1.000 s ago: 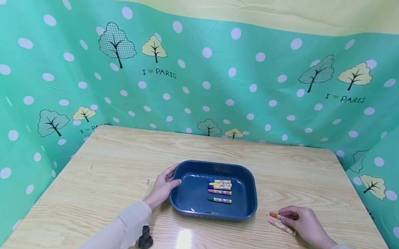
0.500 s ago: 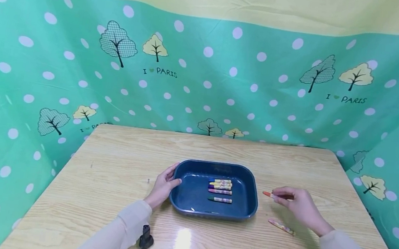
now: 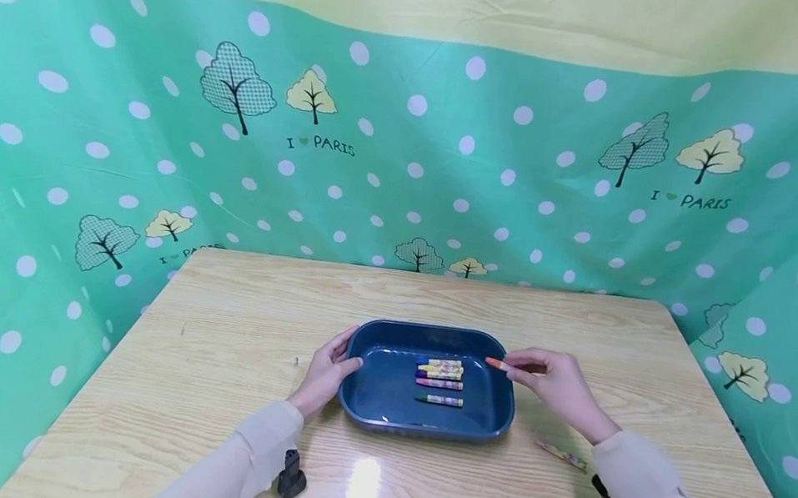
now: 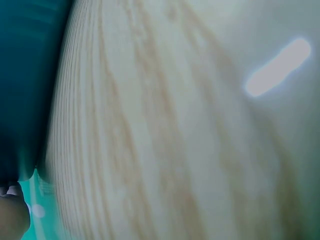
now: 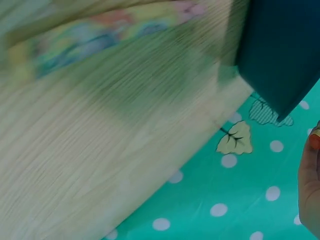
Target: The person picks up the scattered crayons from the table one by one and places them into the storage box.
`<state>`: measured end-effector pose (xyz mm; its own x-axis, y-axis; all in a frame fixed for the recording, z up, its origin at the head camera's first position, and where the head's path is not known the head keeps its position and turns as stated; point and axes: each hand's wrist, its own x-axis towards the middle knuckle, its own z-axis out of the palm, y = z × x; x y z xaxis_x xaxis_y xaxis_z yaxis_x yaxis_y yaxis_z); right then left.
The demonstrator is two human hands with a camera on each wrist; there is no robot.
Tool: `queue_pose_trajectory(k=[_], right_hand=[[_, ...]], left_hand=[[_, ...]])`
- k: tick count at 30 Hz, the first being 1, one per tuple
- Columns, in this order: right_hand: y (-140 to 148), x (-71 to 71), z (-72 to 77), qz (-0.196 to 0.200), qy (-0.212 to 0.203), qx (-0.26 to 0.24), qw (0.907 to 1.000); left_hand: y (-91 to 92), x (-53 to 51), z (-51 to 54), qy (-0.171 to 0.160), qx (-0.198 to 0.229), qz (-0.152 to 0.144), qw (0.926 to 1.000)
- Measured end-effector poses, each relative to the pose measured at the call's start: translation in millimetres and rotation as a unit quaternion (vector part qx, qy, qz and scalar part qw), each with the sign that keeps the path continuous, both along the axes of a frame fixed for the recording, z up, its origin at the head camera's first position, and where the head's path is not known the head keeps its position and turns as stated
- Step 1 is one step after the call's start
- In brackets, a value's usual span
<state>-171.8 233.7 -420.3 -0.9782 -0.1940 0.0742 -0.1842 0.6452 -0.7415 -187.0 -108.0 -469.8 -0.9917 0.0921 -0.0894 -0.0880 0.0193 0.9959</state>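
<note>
My left hand grips the left end of a dark blue tray, thumb over the rim and fingers along the outer wall. Over the tray's right end, my right hand pinches an orange crayon between thumb and fingers. Several crayons lie inside the tray, among them a pink crayon and, a little apart, a green crayon. One pale pink crayon rests on the table below the right hand; its printed wrapper fills the top of the right wrist view.
The wooden table bears the tray near its middle. A black device is by the left wrist, another under the right sleeve. Green dotted cloth hangs behind and at both sides.
My right hand has picked the orange crayon up from the table and carried it left to the tray's right end. The left hand and tray have stayed in place.
</note>
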Motion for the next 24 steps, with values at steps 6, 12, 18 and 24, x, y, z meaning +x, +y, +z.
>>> queue_pose_trajectory(k=[6,12,18,24], right_hand=[[-21.3,-8.8,-3.3,0.005,-0.028,-0.019,0.9994],[-39.8,-15.1,-7.5,0.024,-0.033,-0.018,0.9990],[-54.6,-20.6,-12.3,0.042,-0.020,-0.012,0.9989],[-64.8,-24.8,-18.2,0.055,-0.007,-0.012,0.9984]], left_hand=[[-3.8,-8.6,-18.7,-0.003,-0.002,0.007,1.0000],[-2.7,-10.1,-24.3,0.003,-0.019,0.013,0.9997],[-2.5,-7.3,-17.3,0.000,-0.013,0.003,0.9999],[-3.2,-7.9,-19.9,0.007,-0.016,0.005,0.9998]])
